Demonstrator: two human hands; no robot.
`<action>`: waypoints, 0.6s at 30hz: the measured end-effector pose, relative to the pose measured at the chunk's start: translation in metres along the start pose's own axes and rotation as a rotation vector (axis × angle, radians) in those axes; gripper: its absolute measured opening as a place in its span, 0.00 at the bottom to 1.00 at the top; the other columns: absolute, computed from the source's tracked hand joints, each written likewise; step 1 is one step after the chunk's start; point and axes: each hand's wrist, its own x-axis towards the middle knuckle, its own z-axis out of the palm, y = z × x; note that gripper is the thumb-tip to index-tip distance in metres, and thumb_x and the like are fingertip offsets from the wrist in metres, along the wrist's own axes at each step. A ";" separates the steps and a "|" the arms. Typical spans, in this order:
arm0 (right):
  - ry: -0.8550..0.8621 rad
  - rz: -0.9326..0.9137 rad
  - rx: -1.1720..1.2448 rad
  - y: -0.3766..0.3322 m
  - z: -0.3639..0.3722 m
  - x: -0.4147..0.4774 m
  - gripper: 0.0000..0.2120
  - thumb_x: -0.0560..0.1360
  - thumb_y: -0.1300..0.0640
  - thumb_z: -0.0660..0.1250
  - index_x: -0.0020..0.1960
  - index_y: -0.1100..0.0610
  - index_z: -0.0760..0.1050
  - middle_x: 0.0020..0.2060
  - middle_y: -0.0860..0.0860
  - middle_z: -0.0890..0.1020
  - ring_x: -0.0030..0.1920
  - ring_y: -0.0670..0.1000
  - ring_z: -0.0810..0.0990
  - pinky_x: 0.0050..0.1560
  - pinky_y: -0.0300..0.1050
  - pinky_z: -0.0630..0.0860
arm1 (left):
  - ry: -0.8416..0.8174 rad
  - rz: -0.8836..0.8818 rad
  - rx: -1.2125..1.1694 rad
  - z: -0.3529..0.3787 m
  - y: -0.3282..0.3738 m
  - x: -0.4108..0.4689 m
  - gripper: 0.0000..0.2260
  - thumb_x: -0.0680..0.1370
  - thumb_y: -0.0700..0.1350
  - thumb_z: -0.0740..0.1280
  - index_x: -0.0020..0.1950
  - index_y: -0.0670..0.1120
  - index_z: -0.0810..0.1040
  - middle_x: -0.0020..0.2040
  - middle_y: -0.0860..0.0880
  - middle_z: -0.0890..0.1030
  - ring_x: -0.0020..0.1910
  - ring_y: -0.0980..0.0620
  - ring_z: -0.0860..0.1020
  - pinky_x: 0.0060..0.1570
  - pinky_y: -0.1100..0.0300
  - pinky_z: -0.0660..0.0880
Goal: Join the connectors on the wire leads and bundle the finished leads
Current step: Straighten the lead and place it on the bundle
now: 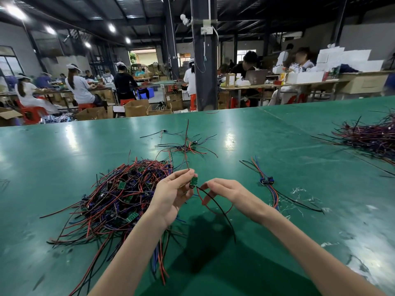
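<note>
Left of worktop (53,146): tangled heap of leads (119,195) in red, black and blue, with small green boards mixed in. Judged light and limp. Pulling one wire would likely drag its neighbours, so lift by a board.

Left hand (171,195), raised just right of the heap, pinches a small green board (194,181) between thumb and fingertips. A red wire rises from it. Board is rigid, probably weak at the solder joints, so grip its edges.

Behind it, well apart, lies a small cluster of leads (186,147).

Right hand (224,189) pinches the red and black leads (214,202) close beside the board. They droop in loose loops and could snag heap strands below.

Further right: laid-out leads with blue connectors (266,181), wire scraps (299,197), and a far heap (367,137).
</note>
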 end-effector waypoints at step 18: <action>0.105 -0.073 0.221 0.001 0.013 0.004 0.11 0.81 0.61 0.58 0.49 0.63 0.78 0.37 0.55 0.83 0.39 0.50 0.79 0.45 0.40 0.76 | -0.092 -0.084 -0.122 -0.003 -0.007 0.004 0.06 0.70 0.41 0.69 0.39 0.39 0.78 0.33 0.46 0.80 0.26 0.55 0.77 0.30 0.67 0.78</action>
